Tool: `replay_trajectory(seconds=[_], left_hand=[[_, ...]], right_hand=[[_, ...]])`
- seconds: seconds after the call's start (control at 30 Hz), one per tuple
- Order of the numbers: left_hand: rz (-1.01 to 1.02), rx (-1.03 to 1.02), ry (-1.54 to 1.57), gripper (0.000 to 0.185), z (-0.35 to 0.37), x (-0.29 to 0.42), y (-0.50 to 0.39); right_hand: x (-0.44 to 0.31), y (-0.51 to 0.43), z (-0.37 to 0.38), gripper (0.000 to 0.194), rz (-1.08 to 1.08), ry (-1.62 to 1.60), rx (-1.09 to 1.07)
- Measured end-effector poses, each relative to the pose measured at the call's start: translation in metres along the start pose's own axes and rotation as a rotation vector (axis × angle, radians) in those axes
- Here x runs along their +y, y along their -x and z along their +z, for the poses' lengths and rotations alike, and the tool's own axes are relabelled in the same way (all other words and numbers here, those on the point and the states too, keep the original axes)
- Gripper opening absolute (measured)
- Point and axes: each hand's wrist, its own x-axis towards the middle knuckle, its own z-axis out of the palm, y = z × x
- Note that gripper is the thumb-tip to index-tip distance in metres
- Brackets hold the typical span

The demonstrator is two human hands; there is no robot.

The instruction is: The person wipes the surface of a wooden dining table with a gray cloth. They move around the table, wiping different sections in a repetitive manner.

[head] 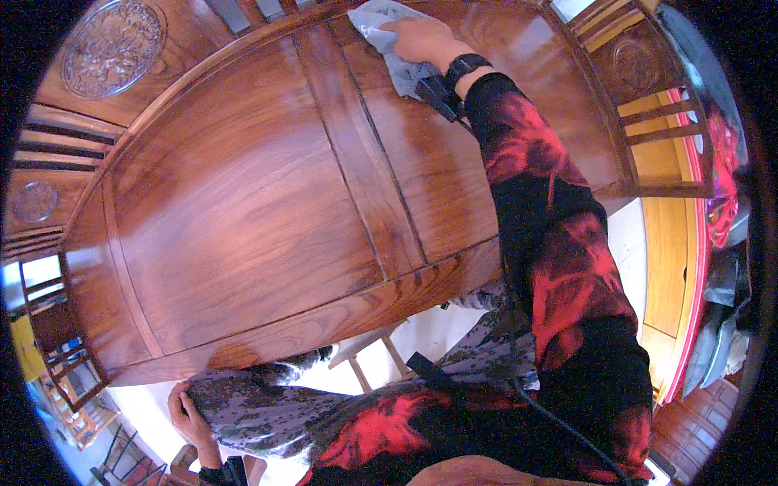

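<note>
Stretched out to the far side of a polished wooden table (243,200), my right hand (425,41) presses a grey cloth (398,70) against the tabletop. The cloth is crumpled, and part of it spreads out under the palm and wrist. A black strap with a small dark device (439,94) circles that wrist. Below the near edge of the table, my left hand (188,413) rests on my knee in patterned trousers (261,407). Its fingers curl over the knee, and no object shows in it.
Wooden chairs with carved round medallions (114,48) stand along the far side. Another carved chair (638,67) is at the right end, near a yellow wooden cabinet (662,267). A dark cable (565,425) runs along my right side. Racks and a folding frame (127,455) stand at lower left.
</note>
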Motion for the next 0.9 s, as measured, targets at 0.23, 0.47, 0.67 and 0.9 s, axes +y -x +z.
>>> replay_trajectory(seconds=[0.23,0.47,0.67,0.9], left_hand=[[0.021,-0.013,0.025,0.026,0.001,-0.010,0.001],[0.033,0.000,0.029,0.027,0.001,-0.016,0.003],[-0.004,0.014,0.047,0.028,0.003,-0.018,0.003],[0.002,-0.012,0.005,0.028,-0.001,-0.015,0.002]], right_hand=[[0.047,0.118,-0.003,0.050,-0.067,-0.027,-0.095],[0.112,0.255,-0.036,0.059,0.160,0.014,-0.216],[0.102,0.245,-0.023,0.051,0.094,-0.007,-0.118],[0.074,0.119,-0.016,0.050,0.066,0.103,-0.159]])
